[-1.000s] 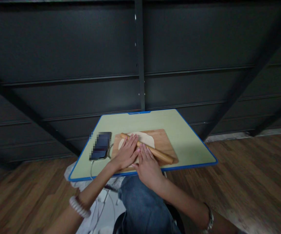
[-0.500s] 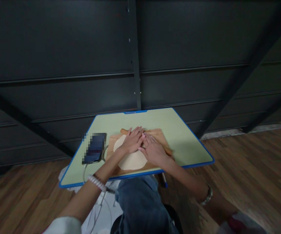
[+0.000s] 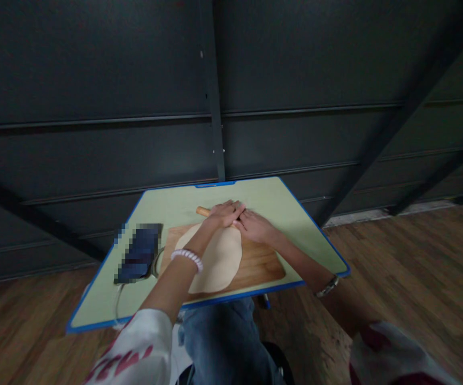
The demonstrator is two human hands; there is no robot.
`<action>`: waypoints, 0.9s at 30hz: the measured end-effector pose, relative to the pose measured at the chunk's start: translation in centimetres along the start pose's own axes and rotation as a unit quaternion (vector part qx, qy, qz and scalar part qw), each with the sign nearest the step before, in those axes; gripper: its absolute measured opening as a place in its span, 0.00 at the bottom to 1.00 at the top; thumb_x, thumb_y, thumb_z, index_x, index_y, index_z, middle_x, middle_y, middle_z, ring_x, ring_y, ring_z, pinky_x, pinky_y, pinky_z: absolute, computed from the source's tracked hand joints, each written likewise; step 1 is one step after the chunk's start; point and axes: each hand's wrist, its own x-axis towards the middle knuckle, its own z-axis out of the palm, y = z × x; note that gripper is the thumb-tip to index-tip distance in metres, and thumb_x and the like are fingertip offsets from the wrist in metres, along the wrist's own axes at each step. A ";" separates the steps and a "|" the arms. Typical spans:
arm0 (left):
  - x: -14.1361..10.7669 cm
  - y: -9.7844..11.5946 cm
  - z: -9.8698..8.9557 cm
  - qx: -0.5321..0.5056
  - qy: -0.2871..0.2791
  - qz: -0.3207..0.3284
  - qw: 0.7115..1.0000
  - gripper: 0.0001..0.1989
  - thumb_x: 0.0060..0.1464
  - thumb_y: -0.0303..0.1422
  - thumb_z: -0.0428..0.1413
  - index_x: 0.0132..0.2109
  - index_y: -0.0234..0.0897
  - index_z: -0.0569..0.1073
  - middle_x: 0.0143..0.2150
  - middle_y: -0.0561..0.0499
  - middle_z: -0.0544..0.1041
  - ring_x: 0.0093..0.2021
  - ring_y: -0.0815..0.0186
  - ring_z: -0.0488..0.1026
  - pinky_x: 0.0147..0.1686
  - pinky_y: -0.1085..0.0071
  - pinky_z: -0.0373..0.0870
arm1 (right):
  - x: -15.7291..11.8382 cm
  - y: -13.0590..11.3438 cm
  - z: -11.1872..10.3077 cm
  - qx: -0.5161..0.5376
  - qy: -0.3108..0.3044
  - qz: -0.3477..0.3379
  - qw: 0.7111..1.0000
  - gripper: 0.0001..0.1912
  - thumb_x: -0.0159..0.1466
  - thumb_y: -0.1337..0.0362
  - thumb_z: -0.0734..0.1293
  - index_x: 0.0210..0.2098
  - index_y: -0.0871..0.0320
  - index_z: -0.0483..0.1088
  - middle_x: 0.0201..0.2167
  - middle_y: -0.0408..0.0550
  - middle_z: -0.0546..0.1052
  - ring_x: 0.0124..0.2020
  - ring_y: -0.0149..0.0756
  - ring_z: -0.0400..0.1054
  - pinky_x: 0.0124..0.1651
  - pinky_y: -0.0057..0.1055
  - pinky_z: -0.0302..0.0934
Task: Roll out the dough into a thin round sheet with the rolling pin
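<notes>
A thin, pale sheet of rolled dough [image 3: 219,262] lies on a wooden board [image 3: 259,262]. Across the board's far edge is a wooden rolling pin [image 3: 203,212], its left end showing and the rest mostly under my hands. My left hand [image 3: 226,213] rests on top of the pin with its fingers stretched out, not wrapped round it. Beside it, my right hand [image 3: 255,225] presses down flat, its fingertips meeting or overlapping those of the left. The right end of the pin is hidden.
A light green folding table [image 3: 299,230] with a blue rim carries the board. Left of the board lies a dark, partly pixelated phone-like device [image 3: 141,254] with a cable. Dark wall panels [image 3: 95,160] stand behind the table; my knee is below its near edge.
Both hands have moved forward, away from me, with the rolling pin, from over the dough to the board's far edge. More dough shows now. The camera view has shifted slightly.
</notes>
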 end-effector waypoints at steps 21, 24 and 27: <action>-9.8 0.5 2.3 0.002 0.112 -0.002 0.994 0.32 0.63 0.46 0.27 0.65 0.32 0.54 0.67 0.42 0.55 0.67 0.62 0.51 0.63 0.60 0.47 | -5.0 -7.0 0.5 -0.056 0.065 -0.031 0.996 0.21 0.67 0.65 0.54 0.57 0.68 0.62 0.52 0.63 0.69 0.55 0.45 0.61 0.57 0.39 0.54; -10.3 0.3 2.1 0.007 0.106 0.001 0.994 0.32 0.64 0.46 0.28 0.64 0.31 0.56 0.66 0.41 0.57 0.66 0.61 0.53 0.62 0.61 0.49 | -4.9 -6.5 0.3 -0.066 0.064 -0.031 0.995 0.21 0.65 0.73 0.54 0.56 0.66 0.62 0.50 0.59 0.71 0.53 0.43 0.63 0.56 0.38 0.56; -10.7 -0.2 2.1 0.026 0.107 0.015 0.994 0.32 0.64 0.44 0.28 0.64 0.30 0.56 0.67 0.41 0.56 0.67 0.61 0.50 0.63 0.60 0.48 | -4.6 -5.6 -0.1 -0.050 0.063 -0.040 0.996 0.22 0.64 0.74 0.55 0.57 0.63 0.62 0.51 0.56 0.71 0.54 0.41 0.63 0.56 0.37 0.56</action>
